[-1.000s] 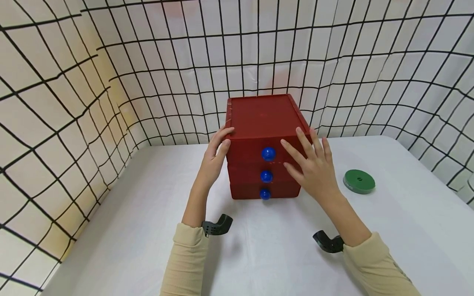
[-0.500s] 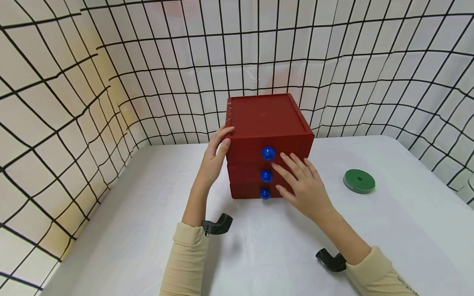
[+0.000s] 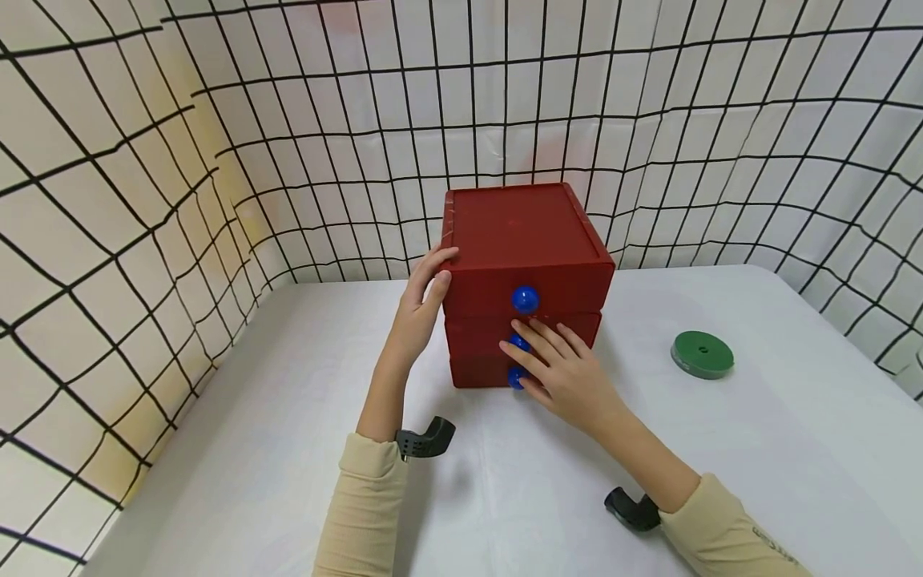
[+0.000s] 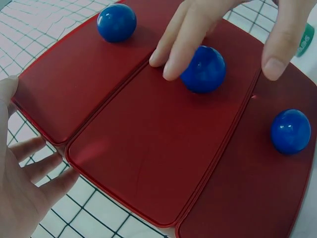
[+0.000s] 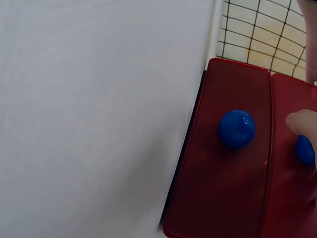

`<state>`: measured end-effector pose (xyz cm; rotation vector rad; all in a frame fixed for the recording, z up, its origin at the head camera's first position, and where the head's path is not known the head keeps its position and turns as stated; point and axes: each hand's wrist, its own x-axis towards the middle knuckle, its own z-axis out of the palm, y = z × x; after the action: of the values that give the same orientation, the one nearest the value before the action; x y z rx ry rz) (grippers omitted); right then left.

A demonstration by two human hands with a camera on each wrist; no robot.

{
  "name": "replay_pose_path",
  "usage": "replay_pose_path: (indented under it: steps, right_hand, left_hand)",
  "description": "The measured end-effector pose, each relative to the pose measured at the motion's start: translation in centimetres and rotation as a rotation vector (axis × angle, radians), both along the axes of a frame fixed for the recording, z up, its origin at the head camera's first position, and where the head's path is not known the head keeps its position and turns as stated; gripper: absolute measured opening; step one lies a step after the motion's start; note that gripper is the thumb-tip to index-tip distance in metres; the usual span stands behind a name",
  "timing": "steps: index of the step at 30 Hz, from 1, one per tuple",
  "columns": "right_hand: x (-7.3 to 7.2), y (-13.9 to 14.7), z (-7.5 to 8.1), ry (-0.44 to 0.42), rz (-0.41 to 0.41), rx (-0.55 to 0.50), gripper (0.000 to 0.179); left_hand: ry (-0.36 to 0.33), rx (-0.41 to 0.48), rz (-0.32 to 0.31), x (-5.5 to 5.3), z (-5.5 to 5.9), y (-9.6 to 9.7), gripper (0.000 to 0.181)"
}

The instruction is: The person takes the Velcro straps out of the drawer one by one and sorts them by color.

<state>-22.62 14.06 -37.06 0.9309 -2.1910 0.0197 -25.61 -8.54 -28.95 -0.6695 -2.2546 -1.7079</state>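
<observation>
A red box of drawers [image 3: 522, 228] stands on the table, each drawer front bearing a round blue knob. My left hand [image 3: 418, 308] rests against its left side, with fingertips on the top edge and thumb by the front corner. My right hand [image 3: 570, 385] is spread before the middle drawer. Its fingers and thumb lie on either side of the middle knob [image 4: 205, 72], with a gap on the thumb side. The top knob [image 3: 525, 300] is uncovered, while the bottom knob [image 4: 290, 131] sits below that thumb. All the drawers look pushed in.
A flat green disc [image 3: 703, 355] lies on the white table [image 3: 303, 449], right of the box. White walls with a black grid [image 3: 324, 144] enclose the back and sides. Each wrist carries a black mount [image 3: 427, 438].
My right hand has moved from the box's upper right edge down and left to the middle knob. The left hand has stayed on the left side.
</observation>
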Motion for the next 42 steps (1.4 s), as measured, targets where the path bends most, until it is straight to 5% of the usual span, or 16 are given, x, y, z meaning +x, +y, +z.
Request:
replay_pose_path:
  steps: [16, 29, 42]
  right_hand:
    - [0.1, -0.6, 0.1, -0.044, 0.079, -0.023, 0.056]
    - [0.4, -0.5, 0.3, -0.001, 0.104, -0.058, 0.055]
    - [2.2, -0.4, 0.3, -0.021, 0.114, -0.060, 0.058]
  left_hand:
    - [0.005, 0.014, 0.002, 0.0, -0.1, -0.1, 0.036]
    - [0.020, 0.013, -0.007, -0.1, -0.1, 0.0, 0.036]
    - [0.019, 0.010, -0.013, -0.1, -0.2, 0.0, 0.036]
